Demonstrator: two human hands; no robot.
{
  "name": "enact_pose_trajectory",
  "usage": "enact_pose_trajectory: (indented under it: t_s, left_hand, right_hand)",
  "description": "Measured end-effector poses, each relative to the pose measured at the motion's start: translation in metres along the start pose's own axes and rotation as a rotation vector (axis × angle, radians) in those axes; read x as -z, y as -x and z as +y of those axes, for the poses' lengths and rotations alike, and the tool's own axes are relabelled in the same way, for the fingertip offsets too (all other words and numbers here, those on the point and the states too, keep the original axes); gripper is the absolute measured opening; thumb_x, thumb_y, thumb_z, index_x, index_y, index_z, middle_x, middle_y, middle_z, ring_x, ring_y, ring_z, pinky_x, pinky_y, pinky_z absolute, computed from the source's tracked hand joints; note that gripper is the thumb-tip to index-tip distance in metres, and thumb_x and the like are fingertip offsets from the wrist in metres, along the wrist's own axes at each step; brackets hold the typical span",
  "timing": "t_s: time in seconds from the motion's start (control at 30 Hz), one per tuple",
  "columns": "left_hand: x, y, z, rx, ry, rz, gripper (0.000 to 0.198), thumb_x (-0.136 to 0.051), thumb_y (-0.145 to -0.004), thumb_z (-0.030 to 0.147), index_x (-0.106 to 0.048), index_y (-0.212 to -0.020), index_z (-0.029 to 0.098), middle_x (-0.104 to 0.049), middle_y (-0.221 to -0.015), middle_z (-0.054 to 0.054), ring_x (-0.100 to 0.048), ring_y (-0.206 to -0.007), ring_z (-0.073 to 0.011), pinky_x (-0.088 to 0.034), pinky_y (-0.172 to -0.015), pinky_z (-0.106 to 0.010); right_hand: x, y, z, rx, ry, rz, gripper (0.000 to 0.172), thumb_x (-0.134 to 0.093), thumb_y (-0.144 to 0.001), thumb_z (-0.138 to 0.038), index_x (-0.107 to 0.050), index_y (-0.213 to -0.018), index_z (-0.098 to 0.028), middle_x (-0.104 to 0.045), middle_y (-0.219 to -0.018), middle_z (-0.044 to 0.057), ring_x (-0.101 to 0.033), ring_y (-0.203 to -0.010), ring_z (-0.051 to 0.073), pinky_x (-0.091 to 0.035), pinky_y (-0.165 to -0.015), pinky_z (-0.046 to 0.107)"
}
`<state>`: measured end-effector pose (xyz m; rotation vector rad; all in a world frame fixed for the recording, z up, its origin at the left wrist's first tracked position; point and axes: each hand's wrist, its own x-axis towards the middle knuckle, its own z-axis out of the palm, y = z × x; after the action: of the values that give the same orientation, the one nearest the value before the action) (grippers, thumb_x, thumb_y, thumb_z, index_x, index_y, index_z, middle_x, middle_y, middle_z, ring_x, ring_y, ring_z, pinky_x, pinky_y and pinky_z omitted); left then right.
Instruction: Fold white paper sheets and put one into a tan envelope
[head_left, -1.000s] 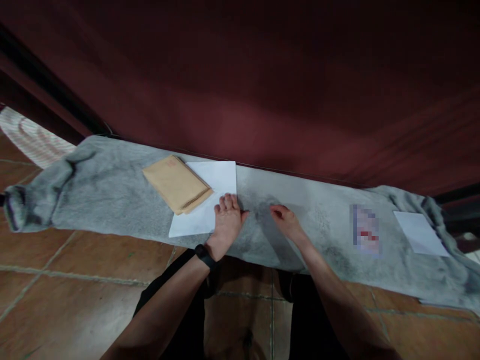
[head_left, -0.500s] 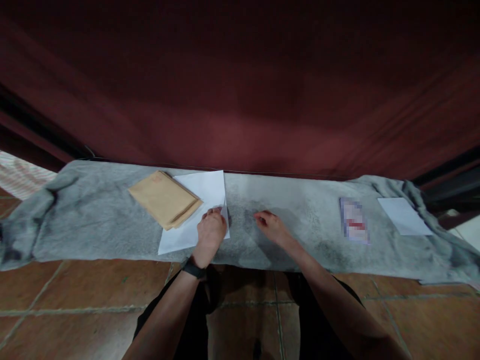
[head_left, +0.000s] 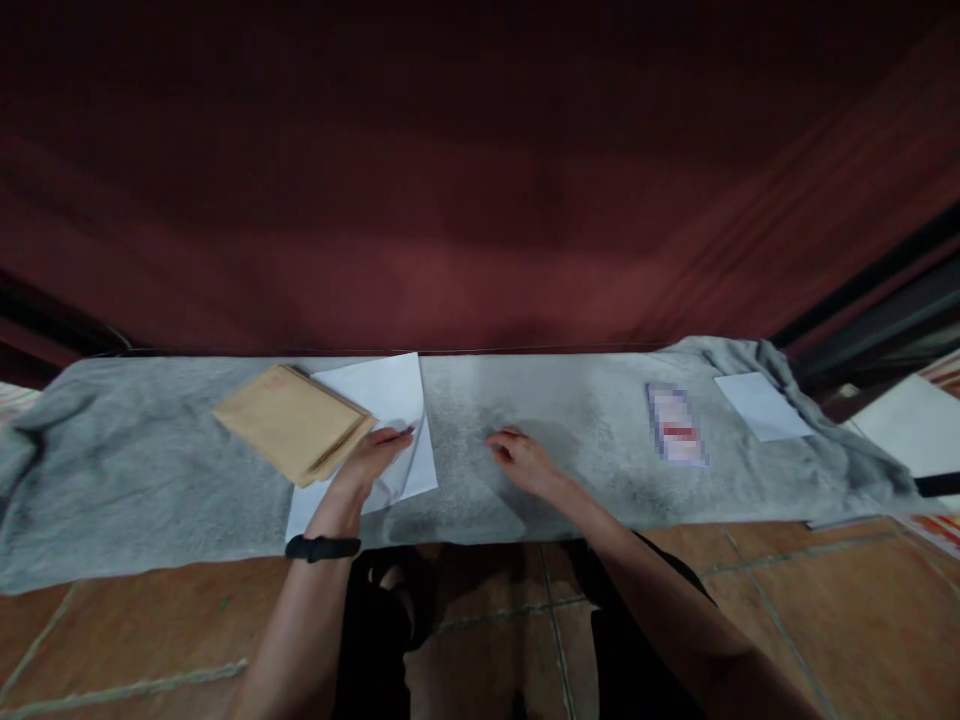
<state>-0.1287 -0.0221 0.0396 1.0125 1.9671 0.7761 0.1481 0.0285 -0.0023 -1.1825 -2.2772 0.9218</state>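
A long grey blanket (head_left: pixel 600 450) lies spread on the tiled floor in front of a dark red curtain. A stack of brown envelopes (head_left: pixel 294 422) rests on it, overlapping white paper sheets (head_left: pixel 375 395). My left hand (head_left: pixel 373 458), with a black band on its wrist, pinches the right edge of the top white sheet and lifts it a little. My right hand (head_left: pixel 519 460) rests on the bare blanket to the right, fingers loosely curled, holding nothing.
A small printed card (head_left: pixel 675 425) and a white sheet (head_left: pixel 761 405) lie further right on the blanket. More white paper (head_left: pixel 911 425) lies beyond the blanket's right end. Brown floor tiles (head_left: pixel 150 630) run along the near side. My dark-clothed knees are below.
My left hand went from lying flat on the white paper to pinching its right edge and raising it. The view has shifted, so everything sits further left. My right hand stays on the blanket.
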Motion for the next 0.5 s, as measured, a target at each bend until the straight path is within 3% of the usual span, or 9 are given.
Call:
enact_pose_trajectory:
  t_s: [0.1,0.27,0.37,0.43,0.5]
  left_hand:
    - [0.004,-0.003,0.002,-0.017,-0.091,-0.051,0.023,-0.062,-0.074,0.044,-0.062,-0.07,0.022,-0.054,-0.058,0.004,-0.053,-0.062,-0.0172,-0.036,-0.058,-0.026]
    - [-0.008,-0.001,0.02,-0.144,-0.446,0.084,0.019,-0.053,-0.085,0.032,-0.063,-0.072,0.022,-0.065,-0.068,-0.001,-0.063,-0.074,-0.0205,-0.04,-0.066,-0.027]
    - [-0.039,0.018,0.037,-0.267,-0.571,0.119,0.019,-0.049,-0.093,0.031,-0.064,-0.084,0.024,-0.07,-0.077,-0.001,-0.066,-0.075,-0.0196,-0.039,-0.066,-0.027]
    - [-0.067,0.037,0.049,-0.343,-0.68,0.088,0.019,-0.048,-0.096,0.03,-0.065,-0.09,0.025,-0.073,-0.082,-0.002,-0.069,-0.077,-0.0203,-0.038,-0.064,-0.027]
    - [-0.095,0.055,0.058,-0.43,-0.737,0.03,0.021,-0.046,-0.099,0.028,-0.066,-0.094,0.025,-0.075,-0.085,-0.003,-0.07,-0.078,-0.0201,-0.039,-0.065,-0.027]
  right_hand:
    - [0.001,0.001,0.001,0.01,-0.005,-0.012,0.031,-0.056,-0.089,-0.003,-0.076,-0.108,-0.019,-0.074,-0.114,0.008,-0.071,-0.102,0.019,-0.054,-0.1,0.034]
    - [0.004,0.003,0.002,-0.003,-0.038,-0.008,0.031,-0.058,-0.09,-0.005,-0.076,-0.108,-0.023,-0.075,-0.113,0.006,-0.071,-0.101,0.019,-0.054,-0.097,0.034]
    - [0.006,0.001,0.004,-0.083,-0.122,0.021,0.025,-0.059,-0.094,-0.014,-0.075,-0.111,-0.023,-0.076,-0.109,0.005,-0.071,-0.093,0.018,-0.054,-0.092,0.032]
    - [0.007,-0.001,0.006,-0.15,-0.227,0.04,0.021,-0.057,-0.099,-0.024,-0.074,-0.111,-0.022,-0.076,-0.103,0.004,-0.07,-0.087,0.017,-0.055,-0.086,0.031]
    - [0.008,-0.005,0.009,-0.23,-0.367,0.058,0.028,-0.049,-0.104,-0.035,-0.074,-0.106,-0.021,-0.075,-0.094,0.004,-0.069,-0.081,0.017,-0.056,-0.078,0.029]
